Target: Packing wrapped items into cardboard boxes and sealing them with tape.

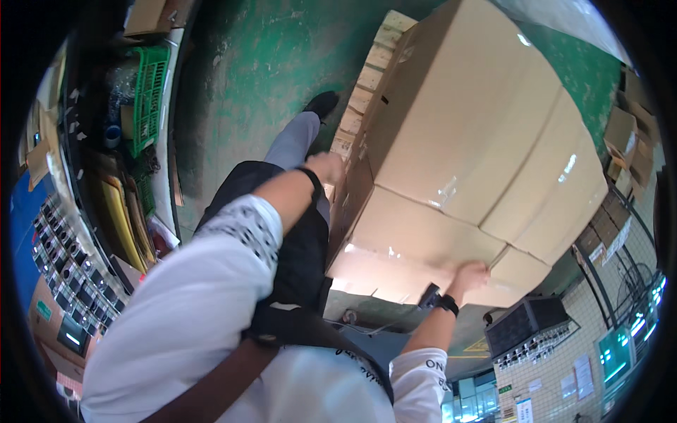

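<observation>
A block of large brown cardboard boxes [451, 127] stands in front of me on a wooden pallet [360, 88]. Small shiny bits of tape stick to their faces. My left hand [328, 169] is beside the left side of the boxes, close to the pallet's edge. Its fingers are curled, and anything in them is hidden. My right hand [471, 276] is against the near cardboard, by a seam between boxes. Those fingers look bent and closed, slightly blurred, and what they may hold does not show. A black device on a strap [437, 299] is on my right wrist.
Left of me, a shelf holds a green plastic crate [149, 92] and upright folders [123, 218]. More cardboard boxes [627, 137] lie at the far right, near a mesh fence [589, 264]. A black case [527, 324] stands at the lower right. The floor [261, 56] is green and worn.
</observation>
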`<state>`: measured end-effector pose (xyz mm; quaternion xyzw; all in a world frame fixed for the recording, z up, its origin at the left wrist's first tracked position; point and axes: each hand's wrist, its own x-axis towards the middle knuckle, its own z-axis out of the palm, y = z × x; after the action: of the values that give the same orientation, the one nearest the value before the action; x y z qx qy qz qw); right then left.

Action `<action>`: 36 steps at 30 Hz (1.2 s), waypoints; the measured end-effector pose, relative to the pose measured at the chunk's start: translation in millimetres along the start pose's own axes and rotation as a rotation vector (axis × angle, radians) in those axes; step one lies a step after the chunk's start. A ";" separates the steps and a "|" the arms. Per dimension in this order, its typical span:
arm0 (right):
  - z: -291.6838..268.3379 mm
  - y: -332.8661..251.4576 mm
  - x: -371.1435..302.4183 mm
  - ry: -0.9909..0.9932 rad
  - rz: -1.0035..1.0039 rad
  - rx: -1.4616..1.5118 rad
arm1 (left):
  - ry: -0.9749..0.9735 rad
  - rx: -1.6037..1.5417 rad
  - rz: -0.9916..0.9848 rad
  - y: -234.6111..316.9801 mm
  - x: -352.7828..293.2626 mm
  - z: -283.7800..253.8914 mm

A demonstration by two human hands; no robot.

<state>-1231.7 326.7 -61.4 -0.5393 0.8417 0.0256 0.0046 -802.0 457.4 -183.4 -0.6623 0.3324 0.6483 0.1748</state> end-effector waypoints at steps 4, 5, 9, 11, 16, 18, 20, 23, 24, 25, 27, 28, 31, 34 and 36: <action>-35.2 -114.6 -149.6 0.010 -0.268 0.111 | 0.697 -0.650 0.423 -82.8 -54.2 -79.7; -23.7 -121.0 -188.6 0.028 -0.417 -0.059 | 0.726 -0.643 0.387 -95.3 -79.8 -103.6; -54.0 -145.2 -248.1 -0.456 -0.622 -0.056 | 0.785 -0.396 0.415 -127.9 -173.8 -157.9; -66.7 -150.3 -235.6 -0.643 -0.695 -0.105 | 0.586 -0.578 0.732 -92.2 -272.6 -157.7; -81.3 -136.0 -161.0 -0.785 -0.383 0.694 | 0.390 -0.277 1.618 16.0 -522.2 -200.9; -77.9 -143.0 -142.1 -0.637 -0.404 0.670 | -0.269 -0.348 1.910 37.3 -573.6 -219.4; -97.2 -187.9 -135.6 -0.636 -0.422 0.764 | -0.362 -0.189 2.244 41.1 -581.9 -234.6; -132.5 -270.9 -146.9 -0.646 -0.181 0.918 | -0.778 -0.592 2.531 43.0 -584.1 -259.1; -125.1 -292.7 -151.4 -0.665 -0.172 0.865 | -0.782 -0.581 2.530 29.8 -592.1 -285.3; -122.4 -309.9 -155.0 -0.687 -0.161 0.803 | -0.850 -0.651 2.420 18.1 -600.6 -306.0; -117.3 -359.8 -166.1 -0.756 -0.228 0.784 | -0.906 -0.714 2.303 2.8 -607.7 -338.4; -119.1 -390.3 -175.4 -0.820 -0.286 0.767 | -0.914 -0.864 2.343 -0.1 -608.5 -344.4; -130.3 -472.4 -179.5 -0.892 -0.400 0.766 | -0.860 -1.042 2.513 6.6 -608.7 -382.6; -131.7 -534.8 -159.9 -0.980 -0.464 0.732 | -0.753 -0.898 2.682 8.4 -602.2 -440.3; -119.8 -564.8 -132.8 -0.969 -0.469 0.775 | -0.737 -0.751 2.688 7.7 -586.7 -497.7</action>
<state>-660.9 206.0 41.4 -0.5951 0.5528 -0.0412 0.5818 -401.4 247.6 439.1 0.3419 0.4425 0.4974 -0.6632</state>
